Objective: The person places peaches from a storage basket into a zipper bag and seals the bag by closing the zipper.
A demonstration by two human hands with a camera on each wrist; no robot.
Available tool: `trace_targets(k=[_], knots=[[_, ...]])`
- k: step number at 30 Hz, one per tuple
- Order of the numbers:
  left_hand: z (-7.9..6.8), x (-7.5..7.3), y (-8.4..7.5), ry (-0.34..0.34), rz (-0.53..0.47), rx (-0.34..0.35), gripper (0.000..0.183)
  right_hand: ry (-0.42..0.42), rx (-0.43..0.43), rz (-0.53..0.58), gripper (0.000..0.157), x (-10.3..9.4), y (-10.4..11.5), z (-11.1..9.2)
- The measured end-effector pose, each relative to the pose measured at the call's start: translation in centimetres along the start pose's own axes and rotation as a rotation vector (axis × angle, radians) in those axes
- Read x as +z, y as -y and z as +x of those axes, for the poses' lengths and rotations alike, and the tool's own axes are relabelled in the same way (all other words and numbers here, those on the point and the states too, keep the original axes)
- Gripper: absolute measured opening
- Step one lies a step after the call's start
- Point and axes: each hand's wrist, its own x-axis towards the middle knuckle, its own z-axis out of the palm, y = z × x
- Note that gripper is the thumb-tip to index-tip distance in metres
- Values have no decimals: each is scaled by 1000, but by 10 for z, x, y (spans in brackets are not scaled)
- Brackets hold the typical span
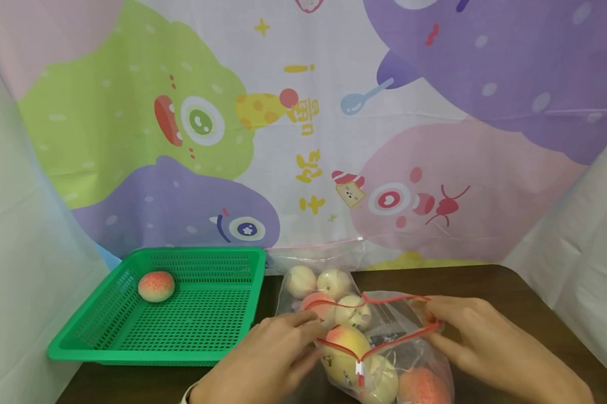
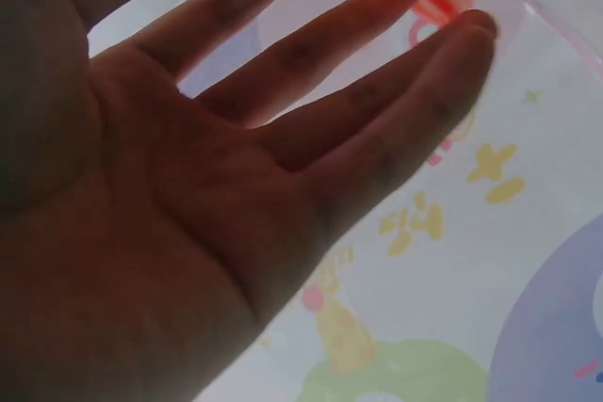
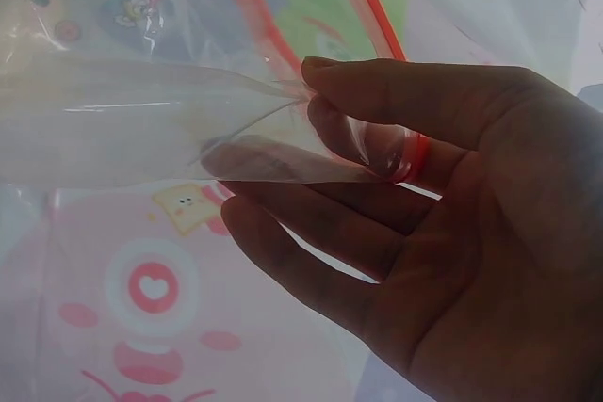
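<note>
A clear zip bag (image 1: 401,359) with a red zip stands with its mouth apart at the front of the table. Inside are a yellow peach with a reddish top (image 1: 346,348), a pale round fruit (image 1: 381,381) and a red peach (image 1: 424,386). My left hand (image 1: 265,359) holds the left edge of the mouth; its fingers (image 2: 377,7) reach the red zip in the left wrist view, where the thumb's grip is cut off. My right hand (image 1: 485,342) pinches the opposite edge between thumb and finger, its other fingers behind the plastic.
On the left stands a green basket (image 1: 248,325) with one red peach (image 1: 156,286) in it. Behind the red-zip bag lies another clear bag (image 1: 283,306) with a pink zip, holding several pale and reddish fruits. A patterned cloth (image 1: 308,140) hangs behind the brown table (image 1: 485,280).
</note>
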Motion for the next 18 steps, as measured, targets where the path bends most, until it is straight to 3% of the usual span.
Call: trace_targets(k=[4,7,13,18], knots=[[-2,-1,3,-147,39,72,19,-5,-7,-14,47,-1,0,0],[-4,0,6,-220,67,93,23,-1,-11,-18,46,0,0,0],[-6,-1,16,-244,52,60,26,-2,-31,-18,45,2,0,0],[-6,-3,35,-214,-40,-13,32,-4,-35,-30,45,2,0,1]])
